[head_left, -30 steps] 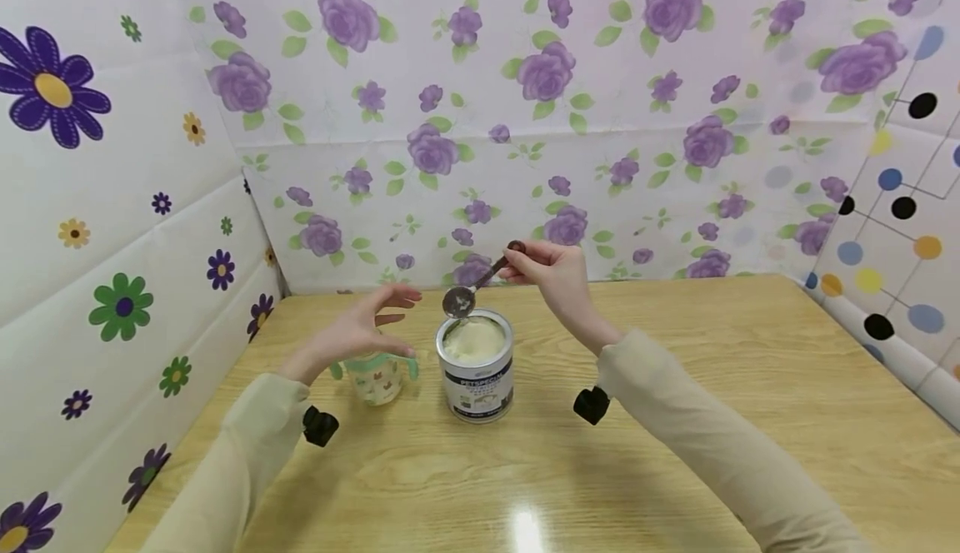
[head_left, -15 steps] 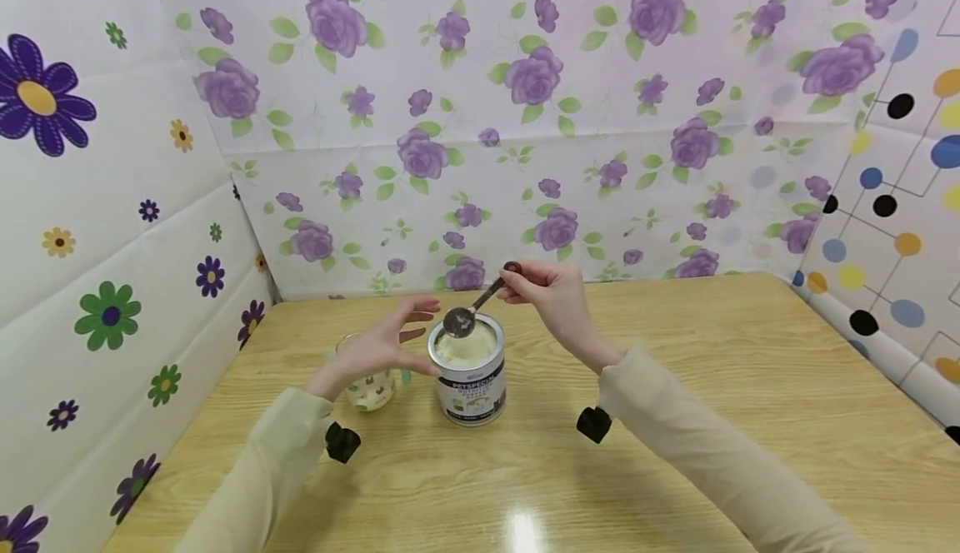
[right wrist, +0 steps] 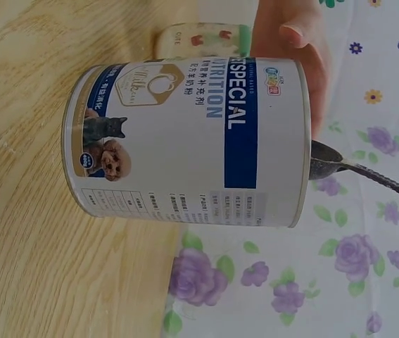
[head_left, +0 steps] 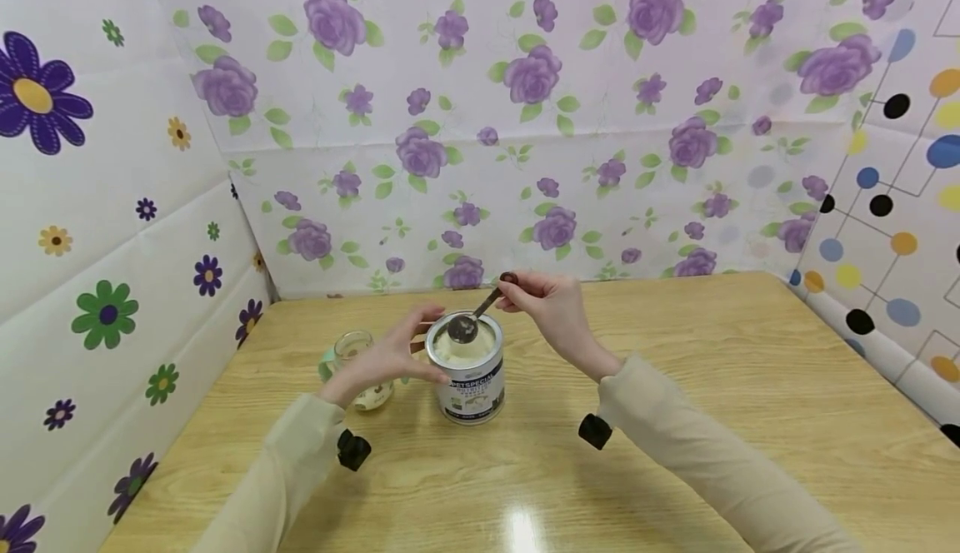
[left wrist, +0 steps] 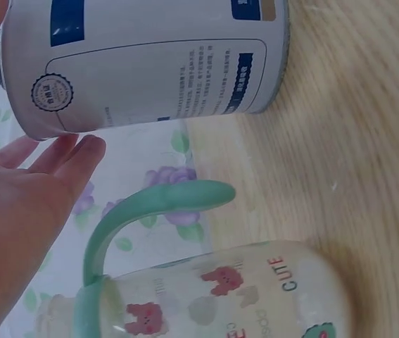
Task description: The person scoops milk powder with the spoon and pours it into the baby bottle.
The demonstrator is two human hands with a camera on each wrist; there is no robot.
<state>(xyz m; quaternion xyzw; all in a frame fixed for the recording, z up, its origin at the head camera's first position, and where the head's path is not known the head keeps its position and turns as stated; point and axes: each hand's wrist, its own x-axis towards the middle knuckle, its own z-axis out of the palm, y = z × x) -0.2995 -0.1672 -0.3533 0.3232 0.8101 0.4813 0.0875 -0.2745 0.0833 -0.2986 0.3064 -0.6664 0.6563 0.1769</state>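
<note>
An uncovered white-and-blue can (head_left: 471,395) of pale milk powder (head_left: 467,350) stands upright on the table. My left hand (head_left: 390,361) holds its upper left side, thumb in front and fingers behind; in the left wrist view fingertips (left wrist: 86,151) touch its wall. By the handle end, my right hand (head_left: 551,307) pinches a dark spoon (head_left: 463,328), its bowl tilted down at the can's opening. In the right wrist view the spoon (right wrist: 326,160) dips at the rim. Left of the can, partly behind my left hand, stands a clear bottle (left wrist: 234,296) with green handles (left wrist: 160,201).
The wood-grain table (head_left: 675,411) extends to the right and toward the front. Flower-printed cloth (head_left: 450,120) rises behind and at the left; a dotted cloth (head_left: 900,245) hangs at the right.
My left hand has moved right from over the bottle onto the can's side. My right hand has lowered the spoon toward the powder.
</note>
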